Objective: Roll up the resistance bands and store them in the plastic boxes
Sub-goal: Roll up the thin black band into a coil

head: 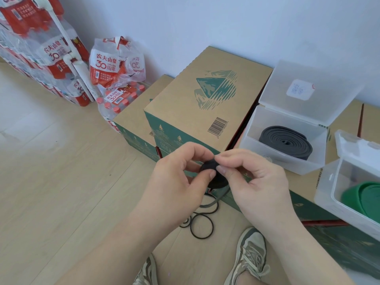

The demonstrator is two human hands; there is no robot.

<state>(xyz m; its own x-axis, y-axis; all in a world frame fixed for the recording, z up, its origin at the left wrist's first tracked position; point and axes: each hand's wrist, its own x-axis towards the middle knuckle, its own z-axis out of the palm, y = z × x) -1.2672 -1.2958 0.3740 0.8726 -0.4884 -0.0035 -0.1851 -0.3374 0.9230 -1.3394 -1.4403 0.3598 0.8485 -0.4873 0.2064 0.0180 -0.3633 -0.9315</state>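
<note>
A thin black resistance band (213, 173) is partly wound into a small tight roll between my hands. My left hand (181, 182) pinches the roll from the left with thumb and fingers. My right hand (253, 177) pinches it from the right. The band's loose tail (202, 225) hangs down and coils on the floor. An open clear plastic box (250, 136) at the right holds a rolled dark grey band (286, 140). A second open plastic box (329, 194) at the far right holds a rolled green band (364, 198).
Both plastic boxes stand on low cardboard cartons (306, 182). A taller stack of cartons (197, 99) rises just behind my hands. Packs of bottled water (115, 68) line the wall at the left. My shoes (250, 256) are on the wooden floor (61, 182).
</note>
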